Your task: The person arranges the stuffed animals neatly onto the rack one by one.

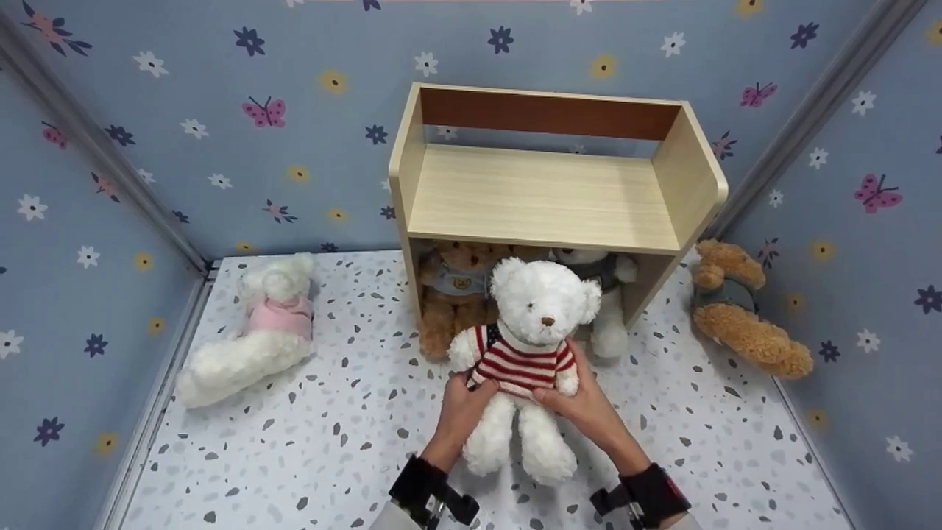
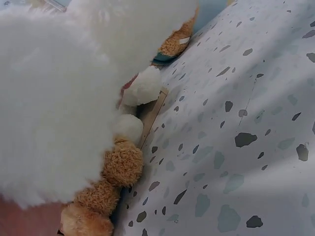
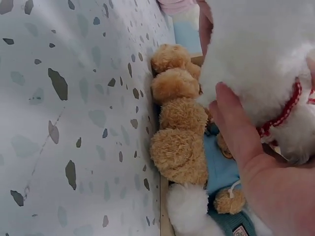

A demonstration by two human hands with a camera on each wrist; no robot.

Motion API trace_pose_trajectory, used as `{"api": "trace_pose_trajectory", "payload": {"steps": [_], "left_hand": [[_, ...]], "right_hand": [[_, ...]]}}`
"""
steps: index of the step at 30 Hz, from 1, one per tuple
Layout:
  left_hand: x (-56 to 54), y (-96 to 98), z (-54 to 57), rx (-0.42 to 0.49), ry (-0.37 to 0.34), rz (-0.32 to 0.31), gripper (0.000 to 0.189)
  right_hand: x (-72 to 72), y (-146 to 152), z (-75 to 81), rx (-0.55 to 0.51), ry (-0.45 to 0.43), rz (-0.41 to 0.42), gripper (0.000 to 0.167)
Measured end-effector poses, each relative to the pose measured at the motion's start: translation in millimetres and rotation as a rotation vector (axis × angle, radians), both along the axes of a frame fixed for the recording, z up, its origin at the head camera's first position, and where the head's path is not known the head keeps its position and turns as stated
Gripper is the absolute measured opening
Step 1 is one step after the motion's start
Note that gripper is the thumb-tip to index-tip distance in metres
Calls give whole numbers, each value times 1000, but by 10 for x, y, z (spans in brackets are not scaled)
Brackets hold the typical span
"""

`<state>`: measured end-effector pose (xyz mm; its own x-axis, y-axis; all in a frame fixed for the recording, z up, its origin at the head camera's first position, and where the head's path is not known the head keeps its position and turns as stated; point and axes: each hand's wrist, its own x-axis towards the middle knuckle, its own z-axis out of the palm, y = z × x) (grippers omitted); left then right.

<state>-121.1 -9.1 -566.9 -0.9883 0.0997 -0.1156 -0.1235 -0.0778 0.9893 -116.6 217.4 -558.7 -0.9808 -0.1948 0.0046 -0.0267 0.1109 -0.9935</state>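
Note:
A white teddy bear (image 1: 541, 305) in a red-and-cream striped sweater is held upright, face up toward the head camera, in front of a wooden shelf (image 1: 544, 195). My left hand (image 1: 462, 408) grips its waist on one side, the thumb over the sweater's hem. On the other side my right hand (image 1: 592, 412) holds it the same way, thumb across the front. White fur (image 2: 54, 108) fills much of the left wrist view. Behind the held bear, in the shelf's lower compartment, sit a brown bear (image 1: 447, 320) in a light shirt and a white-legged bear (image 1: 611, 331) in a dark top, both partly hidden.
A white bear (image 1: 276, 316) in pink lies on its side at the left. Against the right wall lies a brown bear (image 1: 743, 324) in a dark top. Brown bear legs (image 3: 179, 155) line the shelf's front in the right wrist view. Flowered walls enclose the speckled tabletop (image 1: 353, 442).

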Motion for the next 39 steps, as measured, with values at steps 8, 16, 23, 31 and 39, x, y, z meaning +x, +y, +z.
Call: {"api": "trace_pose_trajectory", "payload": {"steps": [8,16,23,31,39], "left_hand": [[37,-38,25,72,46,-100,33],[35,-80,94,-3,57,-209,37],[15,-68,134,-5,133,-71,33],[-20,-94,257,61,214,-92,39],[-62,-107,466,61,270,-82,37]], "right_hand": [[3,-41,34,58,92,-66,96],[-26,-43,149,48,129,-115,88],[-39,-78,244,89,207,-140,81],[-44,-100,400,86,277,-150,79],[-127,-159,613,119,280,-230,81]]}}
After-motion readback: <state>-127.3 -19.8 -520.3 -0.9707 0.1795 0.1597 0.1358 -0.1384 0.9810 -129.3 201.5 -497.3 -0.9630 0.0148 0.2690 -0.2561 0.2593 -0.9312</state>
